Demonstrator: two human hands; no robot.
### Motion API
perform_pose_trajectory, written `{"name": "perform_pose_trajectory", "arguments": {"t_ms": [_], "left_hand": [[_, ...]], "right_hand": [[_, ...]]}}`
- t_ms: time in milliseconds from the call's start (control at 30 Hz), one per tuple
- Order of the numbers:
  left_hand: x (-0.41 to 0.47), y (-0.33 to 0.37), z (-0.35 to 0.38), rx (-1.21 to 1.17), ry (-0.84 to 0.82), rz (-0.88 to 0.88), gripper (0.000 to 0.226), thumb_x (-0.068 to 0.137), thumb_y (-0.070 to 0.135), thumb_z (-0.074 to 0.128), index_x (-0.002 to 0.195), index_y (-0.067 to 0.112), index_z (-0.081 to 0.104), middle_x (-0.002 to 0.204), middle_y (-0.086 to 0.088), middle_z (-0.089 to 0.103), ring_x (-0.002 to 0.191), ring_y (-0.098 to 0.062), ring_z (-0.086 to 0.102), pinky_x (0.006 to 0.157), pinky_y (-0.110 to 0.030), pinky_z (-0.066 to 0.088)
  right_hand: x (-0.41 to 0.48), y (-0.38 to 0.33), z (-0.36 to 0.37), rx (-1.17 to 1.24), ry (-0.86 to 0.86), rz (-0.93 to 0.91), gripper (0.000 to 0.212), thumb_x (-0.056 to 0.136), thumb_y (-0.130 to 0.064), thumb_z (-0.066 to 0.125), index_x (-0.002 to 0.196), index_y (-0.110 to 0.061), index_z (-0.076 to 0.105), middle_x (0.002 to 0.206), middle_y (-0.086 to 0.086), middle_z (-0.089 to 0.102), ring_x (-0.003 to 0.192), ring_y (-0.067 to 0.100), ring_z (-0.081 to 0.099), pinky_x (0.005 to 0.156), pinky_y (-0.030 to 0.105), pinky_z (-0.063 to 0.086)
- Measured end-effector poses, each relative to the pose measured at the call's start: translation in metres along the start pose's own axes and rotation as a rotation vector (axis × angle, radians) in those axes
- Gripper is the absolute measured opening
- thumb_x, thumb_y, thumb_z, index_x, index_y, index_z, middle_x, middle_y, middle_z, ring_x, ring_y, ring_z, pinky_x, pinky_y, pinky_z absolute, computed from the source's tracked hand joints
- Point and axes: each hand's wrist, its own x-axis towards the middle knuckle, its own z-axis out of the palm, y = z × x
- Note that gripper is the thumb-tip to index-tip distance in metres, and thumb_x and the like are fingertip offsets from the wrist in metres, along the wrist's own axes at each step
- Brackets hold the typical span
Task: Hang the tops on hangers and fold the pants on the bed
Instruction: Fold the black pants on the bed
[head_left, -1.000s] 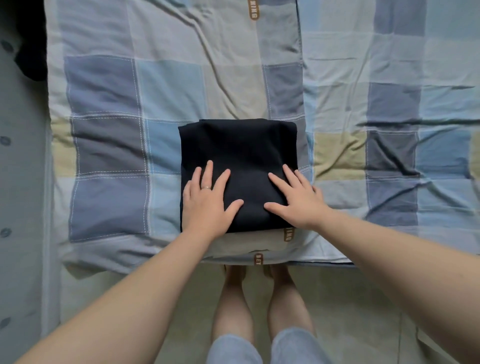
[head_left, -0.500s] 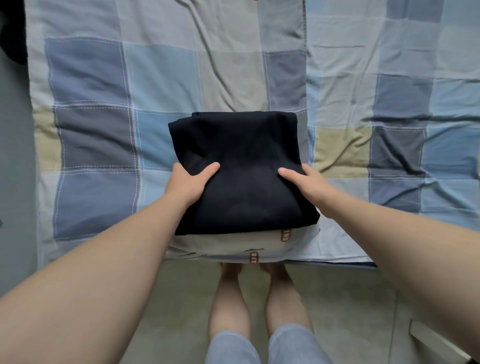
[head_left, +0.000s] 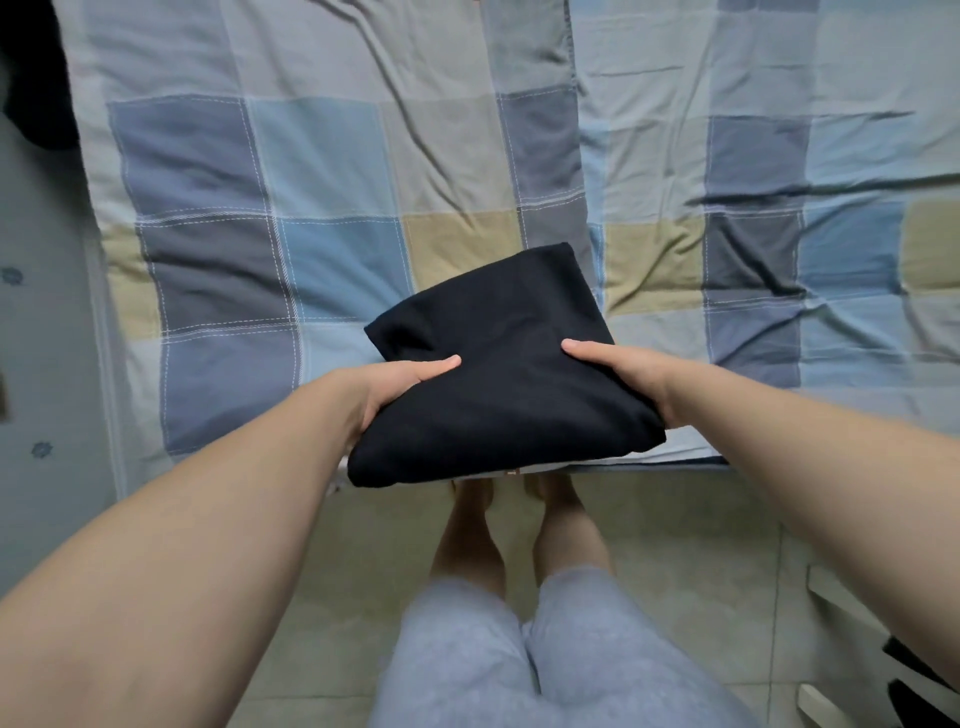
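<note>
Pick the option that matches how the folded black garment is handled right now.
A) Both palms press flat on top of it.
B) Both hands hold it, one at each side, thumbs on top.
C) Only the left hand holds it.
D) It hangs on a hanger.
B: the left hand and the right hand each grip one side of the folded black garment, thumbs lying on top, over the near edge of the checked quilt.

We look through single head-worn wide-angle camera, facing forward and steeply down. Checked blue, grey and beige bedspread (head_left: 311, 208) fills upper frame. Pale tiled floor (head_left: 675, 545) and bare legs (head_left: 462, 540) lie directly below. We sit close: bare forearms (head_left: 208, 519) enter from bottom corners, folded black fabric bundle (head_left: 509, 374) near centre.
</note>
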Motion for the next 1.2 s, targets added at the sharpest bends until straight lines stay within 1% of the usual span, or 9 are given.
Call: {"name": "perform_pose_trajectory", "arguments": {"t_ms": [100,200,300,467,667,767,867,1000,1200], "left_hand": [[-0.016,-0.016,0.008,0.087,0.023,-0.024,0.061,0.076,0.070,0.067,0.112,0.021,0.067,0.084,-0.003,0.078,0.072,-0.019,0.075,0.062,-0.027,0.051],[-0.038,-0.038,0.014,0.118,-0.017,-0.012,0.074,0.062,0.070,0.073,0.117,0.019,0.068,0.101,-0.004,0.078,0.087,-0.020,0.076,0.070,-0.029,0.054],[-0.066,-0.062,0.020,0.106,-0.020,0.000,0.067,0.069,0.067,0.077,0.115,0.018,0.070,0.103,-0.002,0.078,0.088,-0.018,0.076,0.063,-0.025,0.057],[-0.096,-0.091,0.041,-0.005,0.039,0.301,0.046,0.085,0.043,0.077,0.124,0.021,0.066,0.115,-0.001,0.076,0.103,-0.019,0.073,0.087,-0.033,0.055],[-0.146,-0.082,0.087,0.014,0.053,0.522,0.054,0.076,0.036,0.083,0.125,0.020,0.066,0.114,0.000,0.076,0.105,-0.020,0.073,0.092,-0.037,0.055],[-0.173,-0.062,0.124,0.061,0.017,0.647,0.058,0.071,0.045,0.084,0.121,0.022,0.067,0.113,0.003,0.076,0.103,-0.017,0.073,0.080,-0.027,0.058],[-0.199,-0.043,0.168,0.154,-0.008,0.750,0.066,0.069,0.050,0.085,0.125,0.022,0.066,0.115,0.003,0.076,0.105,-0.017,0.073,0.087,-0.031,0.056],[-0.231,-0.030,0.241,0.283,-0.076,0.872,0.063,0.066,0.051,0.085,0.119,0.021,0.069,0.112,0.001,0.076,0.102,-0.017,0.074,0.085,-0.031,0.057],[-0.275,-0.057,0.376,0.426,-0.182,1.020,0.035,0.075,0.042,0.085,0.104,0.026,0.074,0.103,0.001,0.078,0.093,-0.017,0.076,0.070,-0.023,0.059]], "right_hand": [[-0.018,0.020,0.010,0.153,-0.025,0.048,0.074,0.059,-0.057,0.085,0.117,-0.012,0.071,0.111,0.012,0.075,0.096,0.029,0.075,0.085,0.037,0.057],[-0.040,0.045,0.026,0.270,-0.033,0.045,0.052,0.072,-0.042,0.079,0.112,-0.010,0.071,0.103,0.012,0.077,0.082,0.027,0.076,0.071,0.033,0.059],[-0.067,0.070,0.041,0.374,-0.004,-0.046,0.038,0.081,-0.031,0.073,0.113,-0.010,0.071,0.103,0.011,0.077,0.081,0.025,0.076,0.072,0.032,0.057],[-0.129,0.107,0.060,0.492,0.036,-0.188,0.037,0.080,-0.022,0.074,0.113,-0.006,0.072,0.106,0.014,0.076,0.085,0.027,0.076,0.062,0.029,0.059],[-0.213,0.141,0.059,0.501,0.193,-0.502,0.031,0.084,-0.002,0.068,0.115,-0.005,0.069,0.103,0.014,0.076,0.087,0.026,0.074,0.066,0.029,0.059],[-0.255,0.159,0.050,0.582,0.258,-0.627,0.040,0.083,0.002,0.067,0.123,-0.006,0.064,0.109,0.014,0.075,0.092,0.026,0.074,0.069,0.031,0.059],[-0.294,0.187,0.038,0.693,0.315,-0.740,0.045,0.083,0.005,0.066,0.126,-0.008,0.061,0.114,0.015,0.073,0.098,0.029,0.072,0.075,0.035,0.060],[-0.345,0.237,0.015,0.837,0.417,-0.866,0.041,0.082,0.007,0.067,0.118,-0.013,0.063,0.104,0.011,0.076,0.088,0.026,0.074,0.067,0.034,0.060],[-0.411,0.349,-0.025,1.003,0.547,-1.001,0.044,0.075,0.003,0.072,0.118,-0.008,0.067,0.104,0.019,0.075,0.088,0.032,0.075,0.067,0.038,0.061]]}}
